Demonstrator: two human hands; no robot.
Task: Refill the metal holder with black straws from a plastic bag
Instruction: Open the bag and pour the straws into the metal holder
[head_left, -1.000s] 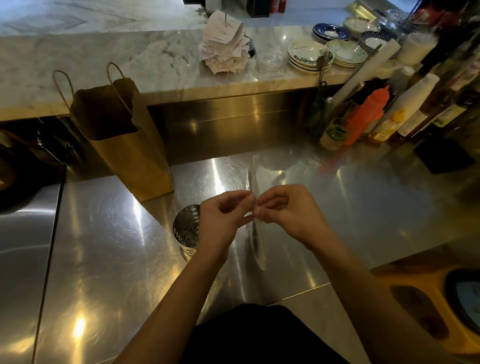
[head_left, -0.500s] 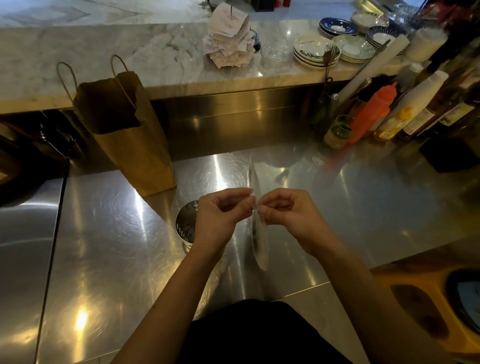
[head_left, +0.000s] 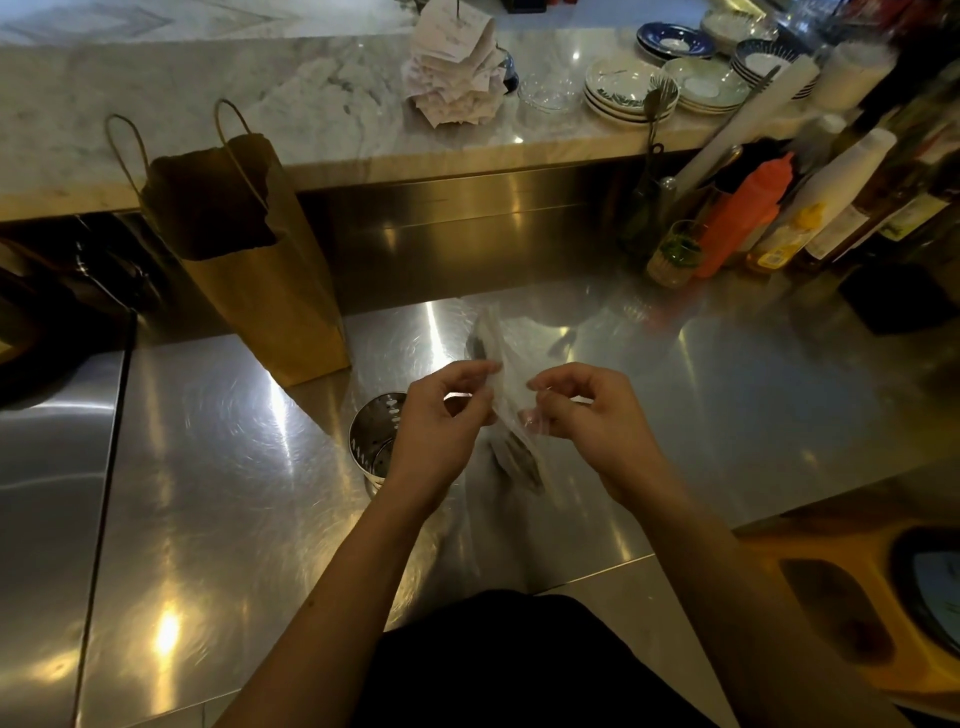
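Holding: both hands pinch a clear plastic bag (head_left: 511, 387) up over the middle of the shiny tabletop (head_left: 218, 467).
Left hand (head_left: 441, 421): fingers closed on the bag's left side, thumb + fingers pinching the thin plastic.
Right hand (head_left: 589, 415): fingers closed on the bag's right side, pinching it too. Hands are near each other, w/ the bag between them.
Bag: stands up tall + thin, top end points to the back edge of the tabletop, low end hangs down between the wrists.
Straws: dark black straws (head_left: 517, 457) show thru the plastic in the low part of the bag. A dark bit shows near the top too. Can't tell how many.
Holder: round metal holder (head_left: 376, 441) w/ holes in its wall, stands on the tabletop just left of the left hand, partly hid by the wrist. Looks dark inside; can't tell if it has anything in it.
Paper bag: brown paper bag (head_left: 260, 270) w/ two handles, stands upright at the back edge, left of the holder + apart from it.
Back right corner: orange squeeze bottle (head_left: 743, 213) + other bottles stand close together.
Marble shelf (head_left: 208, 104): up behind the tabletop, holds stacked plates (head_left: 628, 91) + a pile of paper slips (head_left: 454, 78).
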